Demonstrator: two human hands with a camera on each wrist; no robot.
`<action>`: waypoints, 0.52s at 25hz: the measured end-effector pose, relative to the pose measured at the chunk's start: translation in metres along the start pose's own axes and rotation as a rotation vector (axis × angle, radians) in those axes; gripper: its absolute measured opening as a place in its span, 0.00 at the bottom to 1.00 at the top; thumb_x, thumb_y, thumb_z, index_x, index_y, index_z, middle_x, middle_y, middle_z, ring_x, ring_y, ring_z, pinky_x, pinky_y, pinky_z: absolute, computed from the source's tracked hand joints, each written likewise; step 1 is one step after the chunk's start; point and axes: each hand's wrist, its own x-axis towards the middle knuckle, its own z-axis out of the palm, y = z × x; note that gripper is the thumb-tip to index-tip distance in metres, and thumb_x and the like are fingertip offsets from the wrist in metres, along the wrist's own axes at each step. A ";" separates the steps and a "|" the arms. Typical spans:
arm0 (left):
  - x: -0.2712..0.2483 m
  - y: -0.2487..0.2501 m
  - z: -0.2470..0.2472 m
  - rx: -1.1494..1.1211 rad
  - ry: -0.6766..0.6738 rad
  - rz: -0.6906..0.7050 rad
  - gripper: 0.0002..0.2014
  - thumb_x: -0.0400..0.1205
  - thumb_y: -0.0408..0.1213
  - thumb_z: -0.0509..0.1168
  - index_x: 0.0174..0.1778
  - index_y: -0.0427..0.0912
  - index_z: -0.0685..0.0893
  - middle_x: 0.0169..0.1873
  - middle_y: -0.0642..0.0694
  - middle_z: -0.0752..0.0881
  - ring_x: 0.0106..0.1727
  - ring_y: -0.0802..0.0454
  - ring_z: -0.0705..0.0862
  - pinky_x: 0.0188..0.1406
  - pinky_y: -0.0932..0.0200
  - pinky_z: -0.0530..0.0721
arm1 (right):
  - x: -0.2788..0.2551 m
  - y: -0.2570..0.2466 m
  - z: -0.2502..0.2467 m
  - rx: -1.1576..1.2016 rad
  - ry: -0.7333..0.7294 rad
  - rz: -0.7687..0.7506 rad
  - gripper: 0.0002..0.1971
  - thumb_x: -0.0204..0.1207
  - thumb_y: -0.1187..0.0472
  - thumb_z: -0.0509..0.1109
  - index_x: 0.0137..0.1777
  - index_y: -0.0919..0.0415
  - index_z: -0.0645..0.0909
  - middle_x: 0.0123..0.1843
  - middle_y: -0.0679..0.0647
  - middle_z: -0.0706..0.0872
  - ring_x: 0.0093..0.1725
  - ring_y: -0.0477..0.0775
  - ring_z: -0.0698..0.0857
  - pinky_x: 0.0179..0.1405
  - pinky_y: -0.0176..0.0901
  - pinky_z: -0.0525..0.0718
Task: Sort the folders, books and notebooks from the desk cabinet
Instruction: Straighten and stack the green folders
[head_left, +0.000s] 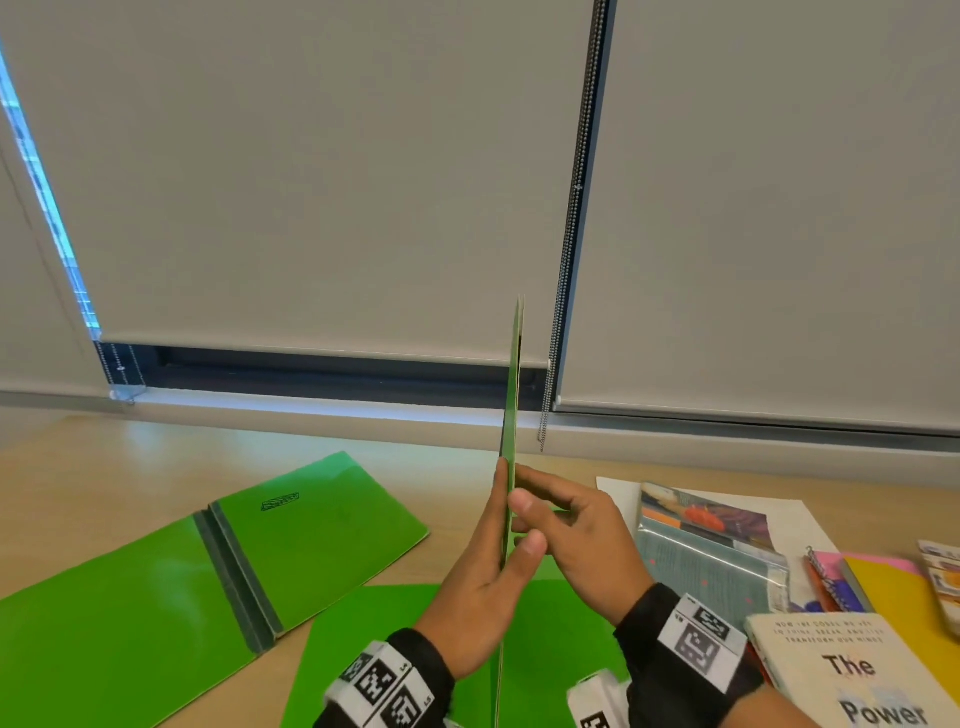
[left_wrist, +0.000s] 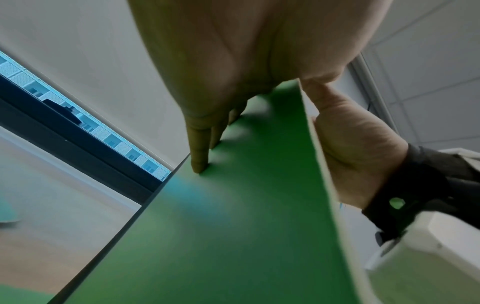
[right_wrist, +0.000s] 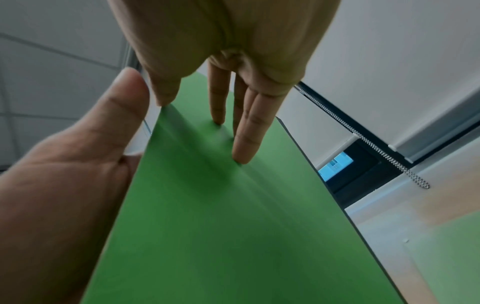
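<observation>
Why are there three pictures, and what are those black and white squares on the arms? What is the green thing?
Nobody built a robot here: these are a person's two hands. The person wears three cameras. The big picture comes from one on the head, looking down at a wooden desk. The other two come from cameras strapped to the wrists, so the fingers look huge. The checkered squares are marker bands on the wrists.

The left hand and the right hand hold a thin green folder upright between them, edge toward the head camera. The left fingers lie flat on one side, the right fingers on the other.

On the desk lies an open green folder to the left and another green folder under the hands. To the right sit a white book, a yellow folder and a clear plastic sleeve of papers.
</observation>
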 end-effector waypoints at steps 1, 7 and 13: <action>0.001 -0.002 0.000 -0.006 0.001 -0.004 0.35 0.77 0.71 0.52 0.77 0.75 0.42 0.74 0.82 0.53 0.74 0.86 0.54 0.66 0.86 0.59 | -0.001 0.002 -0.003 0.030 -0.008 0.003 0.22 0.70 0.50 0.72 0.65 0.49 0.83 0.58 0.47 0.90 0.51 0.49 0.91 0.48 0.43 0.89; 0.000 -0.010 -0.005 -0.010 0.044 -0.024 0.22 0.85 0.52 0.52 0.75 0.68 0.60 0.62 0.92 0.67 0.70 0.86 0.64 0.62 0.87 0.64 | -0.005 0.012 -0.011 -0.051 0.065 0.017 0.33 0.62 0.33 0.74 0.65 0.48 0.83 0.59 0.47 0.90 0.50 0.49 0.91 0.49 0.47 0.90; 0.000 -0.023 -0.005 -0.085 0.072 0.011 0.23 0.85 0.47 0.56 0.78 0.53 0.68 0.70 0.72 0.76 0.74 0.70 0.71 0.68 0.75 0.70 | -0.016 0.030 -0.006 -0.143 0.083 0.033 0.34 0.59 0.25 0.71 0.65 0.35 0.80 0.64 0.34 0.84 0.64 0.38 0.84 0.62 0.50 0.86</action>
